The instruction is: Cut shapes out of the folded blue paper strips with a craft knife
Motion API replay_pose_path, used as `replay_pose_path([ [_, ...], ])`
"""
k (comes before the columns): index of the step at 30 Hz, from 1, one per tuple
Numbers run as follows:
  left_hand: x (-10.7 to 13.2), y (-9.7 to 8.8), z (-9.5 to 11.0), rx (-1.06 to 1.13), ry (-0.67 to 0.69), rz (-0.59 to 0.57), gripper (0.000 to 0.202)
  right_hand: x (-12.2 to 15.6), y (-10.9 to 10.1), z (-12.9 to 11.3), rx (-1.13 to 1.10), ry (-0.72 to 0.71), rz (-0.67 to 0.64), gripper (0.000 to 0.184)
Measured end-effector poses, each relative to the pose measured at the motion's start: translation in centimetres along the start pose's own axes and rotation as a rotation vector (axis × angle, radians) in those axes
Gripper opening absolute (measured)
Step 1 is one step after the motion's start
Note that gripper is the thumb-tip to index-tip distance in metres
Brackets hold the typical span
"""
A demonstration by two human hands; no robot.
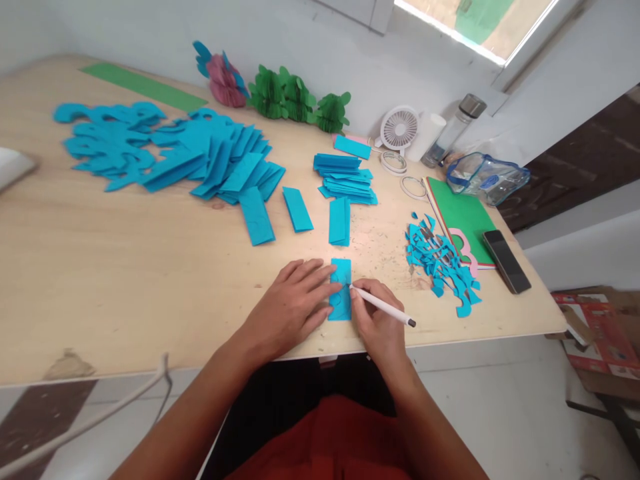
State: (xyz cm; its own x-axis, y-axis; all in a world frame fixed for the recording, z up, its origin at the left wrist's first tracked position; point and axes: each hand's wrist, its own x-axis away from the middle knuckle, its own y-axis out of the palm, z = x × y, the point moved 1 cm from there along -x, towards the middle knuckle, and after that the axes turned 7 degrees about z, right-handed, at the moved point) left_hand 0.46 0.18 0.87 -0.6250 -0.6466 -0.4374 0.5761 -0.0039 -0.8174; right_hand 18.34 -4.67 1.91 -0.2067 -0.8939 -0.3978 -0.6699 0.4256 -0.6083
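My left hand [293,305] lies flat with fingers spread, pressing a small blue paper rectangle [341,272] onto the wooden table [100,280] near its front edge. My right hand [376,319] is closed round a white pen [383,305], whose tip touches the blue paper beside a drawn outline. The pen's dark end points to the right.
Blue paper strips [345,177] are stacked behind, a big heap of blue cut shapes [165,150] lies at the left, and blue scraps with scissors [440,263] at the right. A phone [506,260], green sheets [463,217], tape rolls [413,187], a fan [399,128], a bottle [453,130] and paper flowers [280,93] are also there.
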Motion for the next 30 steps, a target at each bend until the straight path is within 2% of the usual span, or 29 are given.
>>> replay_pose_path([
  [21, 0.04, 0.03, -0.07, -0.007, 0.008, 0.002, 0.033, 0.08, -0.08, -0.33, -0.017, 0.052, -0.019, 0.014],
  [30, 0.12, 0.18, -0.13, 0.000, 0.001, 0.000, 0.033, 0.19, -0.11, -0.47, -0.035, 0.031, -0.021, 0.014],
])
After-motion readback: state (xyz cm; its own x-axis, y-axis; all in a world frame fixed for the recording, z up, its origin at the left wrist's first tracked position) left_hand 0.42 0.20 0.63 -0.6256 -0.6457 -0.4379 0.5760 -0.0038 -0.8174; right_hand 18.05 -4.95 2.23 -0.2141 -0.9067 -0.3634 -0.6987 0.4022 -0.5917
